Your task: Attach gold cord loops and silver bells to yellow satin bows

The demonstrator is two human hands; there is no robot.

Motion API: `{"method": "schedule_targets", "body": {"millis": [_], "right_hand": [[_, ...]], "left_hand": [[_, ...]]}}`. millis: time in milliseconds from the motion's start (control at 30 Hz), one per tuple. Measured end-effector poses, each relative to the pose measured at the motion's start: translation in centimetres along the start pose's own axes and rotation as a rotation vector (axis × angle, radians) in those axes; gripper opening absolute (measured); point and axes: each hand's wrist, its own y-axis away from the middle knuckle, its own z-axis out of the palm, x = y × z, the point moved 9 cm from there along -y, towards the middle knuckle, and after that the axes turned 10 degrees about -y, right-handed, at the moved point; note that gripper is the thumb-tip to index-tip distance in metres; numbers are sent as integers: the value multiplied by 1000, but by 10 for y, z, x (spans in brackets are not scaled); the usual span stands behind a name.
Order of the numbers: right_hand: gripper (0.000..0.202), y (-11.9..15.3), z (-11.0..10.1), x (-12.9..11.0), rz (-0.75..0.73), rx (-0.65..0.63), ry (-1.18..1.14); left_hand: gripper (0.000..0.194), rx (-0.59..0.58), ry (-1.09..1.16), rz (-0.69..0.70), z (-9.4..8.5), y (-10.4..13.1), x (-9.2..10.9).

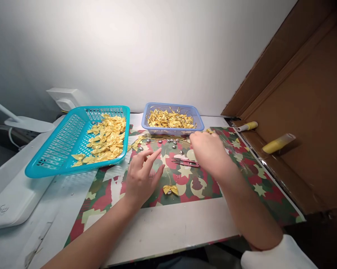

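Observation:
My left hand [142, 175] hovers over the patterned mat, fingers spread and nothing in them. My right hand [207, 149] is closed, its fingertips bent down at the right end of a bundle of thin gold cords [168, 137]; what it pinches, if anything, is hidden. In front of the left hand lie several small silver bells [174, 147]. Pink thread snips [185, 162] rest on the mat between my hands. Closer to me lies a gold ribbon bow [170, 189] with a silver bell under it and a thin gold cord trailing away.
A turquoise basket [53, 144] of gold bows stands at left, and a blue-purple basket [172, 131] of gold bows and cords at the back. Cardboard [303, 93] with two yellow tubes walls the right side. A white device [17, 203] sits at front left.

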Motion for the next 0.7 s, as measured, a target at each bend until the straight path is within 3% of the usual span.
{"method": "schedule_targets", "body": {"millis": [100,167,267,367,533,700], "right_hand": [[25,19,0,-34,-169,-17,3],[22,26,0,-45,-205,-20,0],[20,29,0,-50,-215,-27,1],[23,26,4,-48,-194,-68,-24],[31,16,23,-47,-132,-139,-158],[21,7,41,-53,-94,-164,-286]], "left_hand": [[46,55,-76,9,-7,-2,1],[40,60,-139,5,-8,-3,-2],[23,8,-136,-11,-1,-3,-9],[20,-78,-1,-64,9,-1,-18],[21,-127,176,-254,14,1,-30],[22,-183,375,-559,23,9,-46]]}}
